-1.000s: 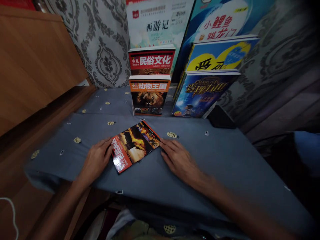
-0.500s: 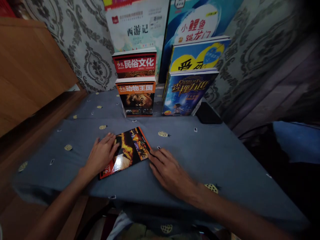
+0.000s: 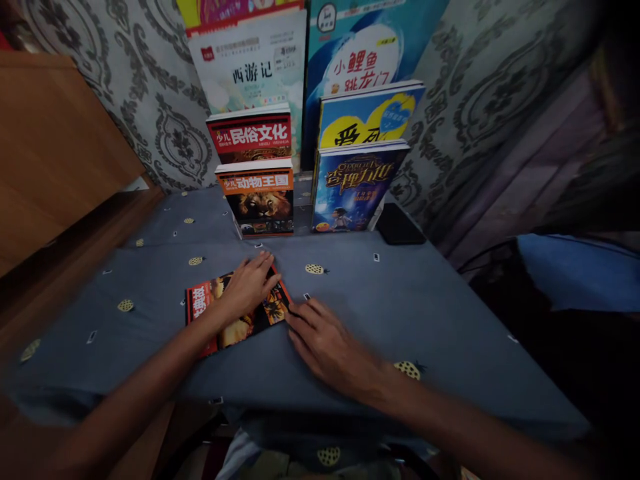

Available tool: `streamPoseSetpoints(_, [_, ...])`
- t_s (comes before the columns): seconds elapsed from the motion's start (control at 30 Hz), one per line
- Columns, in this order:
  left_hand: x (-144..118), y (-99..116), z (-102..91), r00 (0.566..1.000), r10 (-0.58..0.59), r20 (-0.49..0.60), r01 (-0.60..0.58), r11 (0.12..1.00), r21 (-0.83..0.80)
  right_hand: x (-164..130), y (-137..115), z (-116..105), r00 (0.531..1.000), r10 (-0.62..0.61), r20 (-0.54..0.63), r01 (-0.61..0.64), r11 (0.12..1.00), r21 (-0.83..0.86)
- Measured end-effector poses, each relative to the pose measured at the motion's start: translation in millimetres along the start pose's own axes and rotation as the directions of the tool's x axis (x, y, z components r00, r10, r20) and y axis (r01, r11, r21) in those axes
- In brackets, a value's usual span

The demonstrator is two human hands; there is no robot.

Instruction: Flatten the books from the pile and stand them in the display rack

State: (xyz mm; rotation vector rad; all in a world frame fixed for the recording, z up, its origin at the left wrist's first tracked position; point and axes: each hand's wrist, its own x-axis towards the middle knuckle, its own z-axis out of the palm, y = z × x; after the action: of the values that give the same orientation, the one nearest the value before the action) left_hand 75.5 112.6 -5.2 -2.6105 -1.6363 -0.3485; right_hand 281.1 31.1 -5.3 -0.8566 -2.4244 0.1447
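Note:
A thin paperback book [image 3: 240, 331] with a red, black and gold cover lies closed and slanted on the cloth in front of me. My left hand [image 3: 249, 283] rests palm down across its cover, the fingers stretched toward the upper right edge and the thumb apart. That forearm hides part of the cover. At the lower right corner of the book is my right hand [image 3: 327, 340], its bent fingers gripping the edge there; the contact is partly hidden.
Behind, several books stand upright: an orange lion book [image 3: 259, 203], a red book [image 3: 253, 137], a blue book [image 3: 355, 187], a yellow-and-blue book [image 3: 345, 123] and taller ones. A black phone-like slab [image 3: 400, 225] lies right of them. Patterned cloth covers the table [image 3: 380, 300].
My left hand has slid rightward and up over the cover, from its left part to near its upper right edge. My right hand stays at the corner. The view has shifted slightly.

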Motion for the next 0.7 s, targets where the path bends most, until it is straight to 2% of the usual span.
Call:
streamPoseSetpoints(0.07, [-4, -1, -1.9, 0.998, 0.049, 0.043, -0.047, 0.998, -0.035, -2, -5, -4, 0.999, -0.043, 0.005, 0.042, 0.995, 0.090])
streamPoseSetpoints(0.13, [-11, -2, -6.5, 0.984, 0.152, 0.090, -0.145, 0.986, -0.083, -4, -11, -7, 0.990, -0.140, 0.021, 0.132, 0.963, 0.234])
streamPoseSetpoints(0.23, [-25, 3, -18.5, 0.937, 0.320, 0.142, -0.297, 0.941, -0.161, -5, -15, -10, 0.972, -0.234, -0.004, 0.216, 0.888, 0.407])
streamPoseSetpoints(0.33, [-44, 13, -31.9, 0.893, 0.423, 0.155, -0.387, 0.896, -0.219, 2, -11, -11, 0.988, -0.114, -0.106, 0.150, 0.878, 0.455])
streamPoseSetpoints(0.4, [-57, 20, -38.0, 0.883, 0.441, 0.158, -0.396, 0.883, -0.252, 15, -7, -10, 0.992, -0.011, -0.123, 0.069, 0.876, 0.477])
streamPoseSetpoints(0.47, [-71, 27, -39.9, 0.894, 0.414, 0.173, -0.362, 0.893, -0.267, 31, -4, -6, 0.999, 0.017, -0.051, 0.010, 0.872, 0.489])
streamPoseSetpoints(0.53, [-84, 34, -37.7, 0.907, 0.361, 0.218, -0.309, 0.921, -0.238, 49, -6, 1, 0.995, -0.056, 0.087, 0.006, 0.872, 0.489])
streamPoseSetpoints(0.63, [-103, 44, -31.1, 0.918, 0.287, 0.275, -0.248, 0.954, -0.166, 76, -16, 17, 0.942, -0.199, 0.271, 0.047, 0.876, 0.480])
streamPoseSetpoints(0.7, [-114, 48, -28.3, 0.931, 0.251, 0.267, -0.213, 0.963, -0.163, 92, -24, 28, 0.880, -0.314, 0.357, 0.108, 0.862, 0.495])
